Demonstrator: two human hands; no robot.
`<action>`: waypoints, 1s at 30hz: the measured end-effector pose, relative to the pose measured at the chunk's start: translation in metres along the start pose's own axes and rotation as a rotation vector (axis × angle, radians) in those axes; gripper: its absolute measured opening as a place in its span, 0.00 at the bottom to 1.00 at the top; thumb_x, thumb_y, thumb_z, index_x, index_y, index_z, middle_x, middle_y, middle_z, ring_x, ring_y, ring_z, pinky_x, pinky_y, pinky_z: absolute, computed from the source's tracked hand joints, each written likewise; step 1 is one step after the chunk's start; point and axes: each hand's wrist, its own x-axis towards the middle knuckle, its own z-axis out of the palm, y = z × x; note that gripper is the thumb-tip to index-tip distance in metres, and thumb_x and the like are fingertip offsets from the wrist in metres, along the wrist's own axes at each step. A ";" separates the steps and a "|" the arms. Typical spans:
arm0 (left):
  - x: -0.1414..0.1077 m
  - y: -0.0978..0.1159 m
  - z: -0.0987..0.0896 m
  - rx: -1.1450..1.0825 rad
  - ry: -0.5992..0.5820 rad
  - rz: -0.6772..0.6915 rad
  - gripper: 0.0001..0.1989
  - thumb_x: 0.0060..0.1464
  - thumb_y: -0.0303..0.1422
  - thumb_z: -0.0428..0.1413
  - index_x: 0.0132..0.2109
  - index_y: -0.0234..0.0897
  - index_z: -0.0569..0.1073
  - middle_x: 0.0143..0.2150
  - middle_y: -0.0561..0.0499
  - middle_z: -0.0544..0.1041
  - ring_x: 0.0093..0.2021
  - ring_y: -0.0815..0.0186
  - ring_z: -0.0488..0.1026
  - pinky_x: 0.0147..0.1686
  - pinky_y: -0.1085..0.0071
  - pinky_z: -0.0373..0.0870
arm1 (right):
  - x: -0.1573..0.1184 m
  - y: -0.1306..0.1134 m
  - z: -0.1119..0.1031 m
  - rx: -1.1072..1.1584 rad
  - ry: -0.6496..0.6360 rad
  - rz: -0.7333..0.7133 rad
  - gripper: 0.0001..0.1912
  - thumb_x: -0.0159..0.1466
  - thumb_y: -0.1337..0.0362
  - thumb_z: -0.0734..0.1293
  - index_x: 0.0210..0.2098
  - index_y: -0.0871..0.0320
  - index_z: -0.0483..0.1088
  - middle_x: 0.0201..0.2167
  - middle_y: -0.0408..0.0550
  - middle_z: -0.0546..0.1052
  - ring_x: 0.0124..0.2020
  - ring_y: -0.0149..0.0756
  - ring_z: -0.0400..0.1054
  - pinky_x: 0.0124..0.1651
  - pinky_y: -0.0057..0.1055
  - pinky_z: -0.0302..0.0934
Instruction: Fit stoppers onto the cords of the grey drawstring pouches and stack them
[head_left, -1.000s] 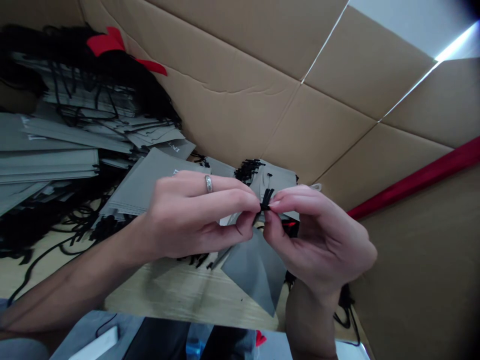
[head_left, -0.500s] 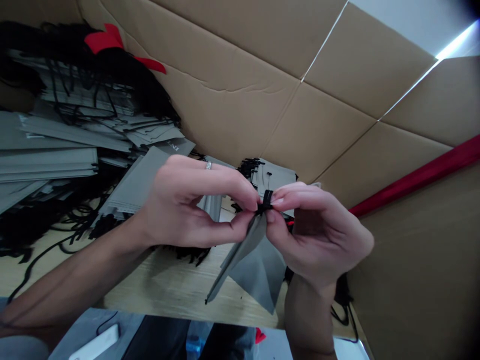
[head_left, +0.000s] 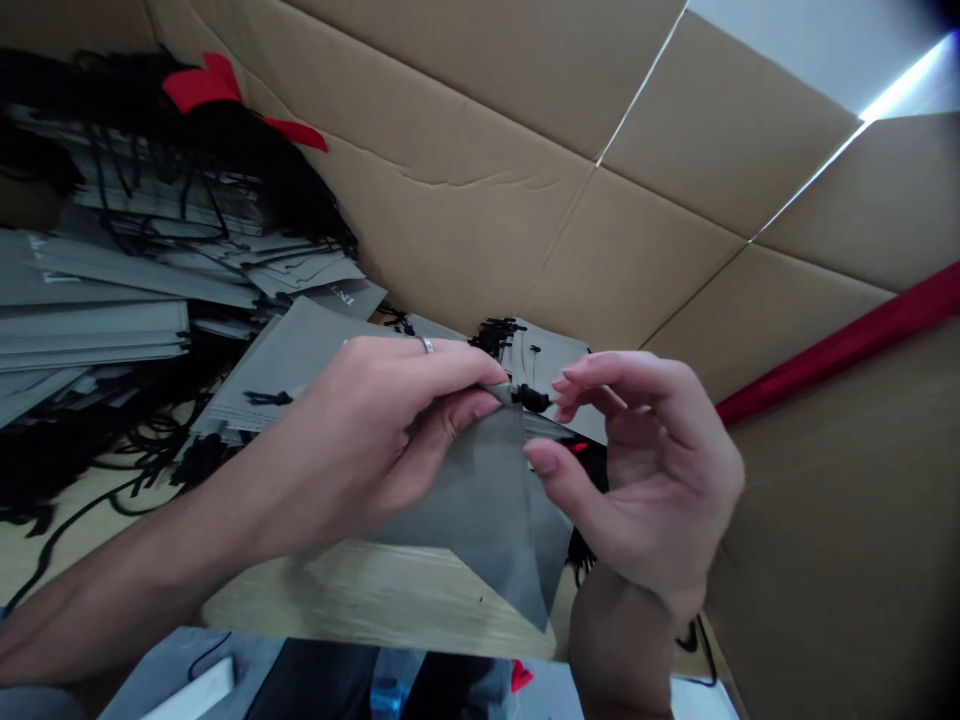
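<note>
A grey flat bag [head_left: 480, 500] hangs from my left hand [head_left: 405, 420], whose thumb and fingers pinch its top edge. A small black cord knot [head_left: 532, 399] sticks out at that edge, just right of my left fingertips. My right hand [head_left: 645, 460] is open beside the knot, thumb and fingers apart, with nothing between them. The fingertips of my right hand are very near the knot; whether they touch it I cannot tell. A ring [head_left: 427, 345] shows on my left hand.
Stacks of grey bags with black cords [head_left: 90, 330] fill the left side. More grey pieces [head_left: 551, 350] lie behind my hands. Cardboard walls [head_left: 465, 150] rise at the back and right, with a red strip [head_left: 840, 340]. The wooden table's front edge [head_left: 390, 610] is near me.
My right hand has let go of the black cord and opened. My left hand has shifted its pinch to the bag's edge, and the bag has turned its flat face toward me.
</note>
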 end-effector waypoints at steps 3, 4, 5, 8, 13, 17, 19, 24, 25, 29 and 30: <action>-0.005 0.001 0.000 0.028 -0.034 0.045 0.11 0.82 0.26 0.55 0.52 0.39 0.83 0.40 0.54 0.85 0.35 0.67 0.79 0.36 0.69 0.71 | -0.001 0.002 -0.002 0.082 -0.123 0.035 0.28 0.66 0.72 0.85 0.62 0.46 0.85 0.51 0.44 0.89 0.49 0.41 0.83 0.49 0.39 0.80; -0.006 0.001 0.000 0.038 -0.044 0.042 0.11 0.82 0.25 0.55 0.52 0.39 0.83 0.39 0.54 0.85 0.34 0.67 0.78 0.35 0.68 0.70 | -0.001 0.002 -0.001 0.093 -0.146 0.048 0.24 0.68 0.73 0.84 0.60 0.46 0.86 0.50 0.43 0.89 0.47 0.39 0.83 0.49 0.38 0.80; -0.006 0.001 0.000 0.051 -0.057 0.032 0.12 0.81 0.24 0.55 0.51 0.39 0.83 0.39 0.54 0.85 0.35 0.67 0.79 0.36 0.68 0.71 | -0.001 0.003 0.000 0.100 -0.156 0.064 0.21 0.70 0.74 0.83 0.57 0.47 0.86 0.47 0.42 0.89 0.45 0.37 0.83 0.47 0.36 0.80; -0.006 -0.002 -0.004 0.057 -0.082 0.039 0.13 0.78 0.21 0.55 0.48 0.39 0.82 0.41 0.53 0.88 0.36 0.67 0.82 0.37 0.70 0.73 | -0.001 0.005 0.001 0.139 -0.173 0.112 0.17 0.71 0.74 0.83 0.53 0.47 0.86 0.42 0.40 0.88 0.38 0.34 0.82 0.42 0.33 0.79; 0.001 -0.008 -0.015 0.013 -0.133 0.087 0.16 0.72 0.18 0.53 0.44 0.41 0.82 0.37 0.54 0.85 0.31 0.68 0.79 0.32 0.70 0.72 | -0.002 0.012 0.001 0.233 -0.184 0.143 0.18 0.67 0.76 0.85 0.49 0.48 0.86 0.40 0.40 0.88 0.35 0.33 0.82 0.40 0.32 0.79; 0.004 -0.016 -0.023 -0.108 -0.190 0.111 0.16 0.74 0.21 0.55 0.45 0.45 0.83 0.34 0.55 0.84 0.28 0.69 0.78 0.27 0.70 0.68 | -0.002 0.016 0.001 0.306 -0.220 0.137 0.20 0.66 0.76 0.86 0.50 0.47 0.87 0.40 0.40 0.88 0.33 0.34 0.81 0.37 0.33 0.80; 0.005 -0.018 -0.026 -0.152 -0.212 0.107 0.15 0.76 0.23 0.56 0.45 0.46 0.84 0.33 0.56 0.85 0.27 0.70 0.77 0.26 0.71 0.68 | -0.001 0.016 0.001 0.331 -0.226 0.135 0.21 0.65 0.75 0.88 0.51 0.46 0.88 0.41 0.40 0.89 0.33 0.34 0.82 0.37 0.32 0.81; 0.007 -0.018 -0.029 -0.052 -0.175 0.092 0.14 0.78 0.26 0.57 0.44 0.44 0.84 0.35 0.54 0.88 0.28 0.69 0.78 0.29 0.69 0.70 | 0.005 0.013 -0.003 0.395 -0.238 0.170 0.26 0.64 0.72 0.91 0.58 0.47 0.89 0.42 0.42 0.90 0.38 0.35 0.85 0.42 0.30 0.85; 0.008 -0.018 -0.028 -0.042 -0.167 0.085 0.14 0.78 0.26 0.57 0.45 0.44 0.84 0.35 0.54 0.88 0.28 0.69 0.78 0.28 0.69 0.69 | 0.006 0.013 -0.005 0.393 -0.244 0.196 0.26 0.64 0.70 0.91 0.59 0.48 0.89 0.42 0.42 0.90 0.39 0.36 0.86 0.43 0.30 0.86; 0.007 -0.017 -0.027 -0.029 -0.155 0.071 0.14 0.78 0.26 0.56 0.45 0.43 0.84 0.35 0.55 0.88 0.28 0.70 0.77 0.28 0.68 0.66 | 0.010 0.013 -0.009 0.293 -0.286 0.290 0.15 0.67 0.65 0.91 0.51 0.50 0.91 0.41 0.44 0.92 0.40 0.37 0.88 0.45 0.31 0.87; 0.007 -0.017 -0.027 -0.023 -0.152 0.069 0.14 0.79 0.26 0.56 0.45 0.43 0.85 0.36 0.54 0.88 0.28 0.70 0.77 0.28 0.68 0.66 | 0.010 0.013 -0.009 0.261 -0.286 0.294 0.13 0.69 0.64 0.90 0.49 0.50 0.90 0.41 0.44 0.92 0.40 0.37 0.88 0.44 0.31 0.86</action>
